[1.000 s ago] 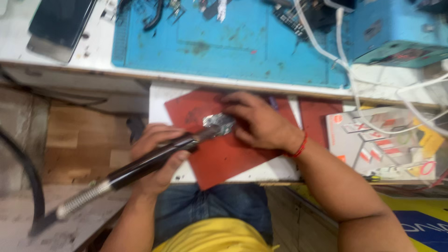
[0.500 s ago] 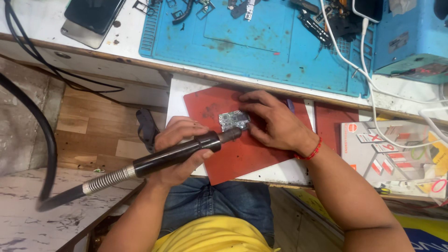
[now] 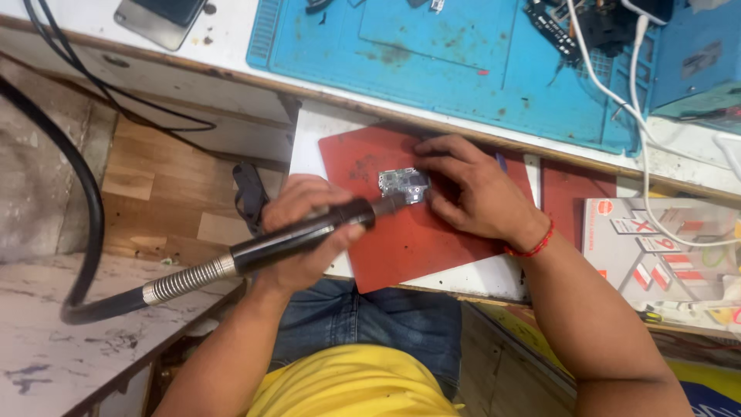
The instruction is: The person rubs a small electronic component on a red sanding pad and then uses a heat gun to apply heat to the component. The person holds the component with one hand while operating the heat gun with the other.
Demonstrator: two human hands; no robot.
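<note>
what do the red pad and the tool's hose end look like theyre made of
Red pad: likely silicone or rubber, with a matte, scuffed surface that lies flat. Hose end behind the left hand: a bright coiled metal spring by its ribbed shine, running into a black rubbery hose.

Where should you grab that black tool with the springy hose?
Probably the smooth black barrel of the tool, from above, as the left hand wraps it. It lies nearly flat; its nozzle end meets the circuit board, and the spring end looks bendy.
</note>
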